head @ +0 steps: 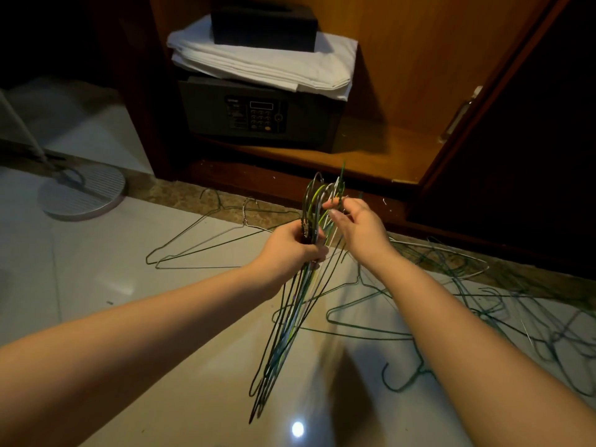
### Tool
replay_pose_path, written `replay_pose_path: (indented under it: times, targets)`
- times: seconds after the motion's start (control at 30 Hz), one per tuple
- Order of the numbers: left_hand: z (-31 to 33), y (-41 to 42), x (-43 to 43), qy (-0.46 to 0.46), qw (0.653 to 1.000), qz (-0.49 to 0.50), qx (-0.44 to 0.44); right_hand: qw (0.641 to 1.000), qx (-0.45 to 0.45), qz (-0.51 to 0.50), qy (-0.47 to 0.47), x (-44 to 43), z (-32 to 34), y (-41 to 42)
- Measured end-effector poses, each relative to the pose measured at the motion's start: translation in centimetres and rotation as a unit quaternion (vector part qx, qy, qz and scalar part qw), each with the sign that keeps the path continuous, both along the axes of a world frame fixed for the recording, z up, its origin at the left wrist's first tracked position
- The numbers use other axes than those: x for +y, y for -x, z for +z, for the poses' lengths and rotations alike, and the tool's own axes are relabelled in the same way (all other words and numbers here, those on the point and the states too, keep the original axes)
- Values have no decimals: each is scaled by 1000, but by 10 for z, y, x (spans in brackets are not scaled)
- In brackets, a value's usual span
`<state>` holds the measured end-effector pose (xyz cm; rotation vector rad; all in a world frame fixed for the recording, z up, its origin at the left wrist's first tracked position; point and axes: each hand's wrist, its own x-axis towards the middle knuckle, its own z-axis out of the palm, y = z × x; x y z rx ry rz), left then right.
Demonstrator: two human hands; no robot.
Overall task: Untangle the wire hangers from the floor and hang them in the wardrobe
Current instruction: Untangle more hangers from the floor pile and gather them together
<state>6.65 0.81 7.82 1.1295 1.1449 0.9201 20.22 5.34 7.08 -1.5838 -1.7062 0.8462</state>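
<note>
My left hand (295, 250) grips a bundle of wire hangers (290, 321) around their necks, held above the floor with the hooks pointing up and the bodies hanging toward me. My right hand (356, 225) pinches the hook of one hanger at the top of that bundle. Two loose hangers (200, 243) lie on the tiles to the left. A tangled pile of green and white hangers (503, 304) is spread over the floor on the right. The open wooden wardrobe (403, 91) stands just beyond; no rail is in view.
Inside the wardrobe a dark safe (258, 114) carries folded white linen (264, 59) and a black box (264, 21). The wardrobe door (516, 124) stands open at right. A round fan base (84, 195) sits on the floor at left. Glossy floor tiles (96, 285) reflect a light.
</note>
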Motion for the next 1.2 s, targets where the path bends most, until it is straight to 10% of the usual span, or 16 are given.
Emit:
replay_pose_path:
  times: [0.4,0.7,1.2]
  targets:
    - [-20,20,14,48,994,101,-18,996,-3,-91,-2,-2,13,-48]
    - [-30,33,23,13,981,190,27,956,-184,-222,-52,-11,7,-78]
    - [-28,-17,1,9,997,75,22,990,-62,-121,-41,-50,-31,10]
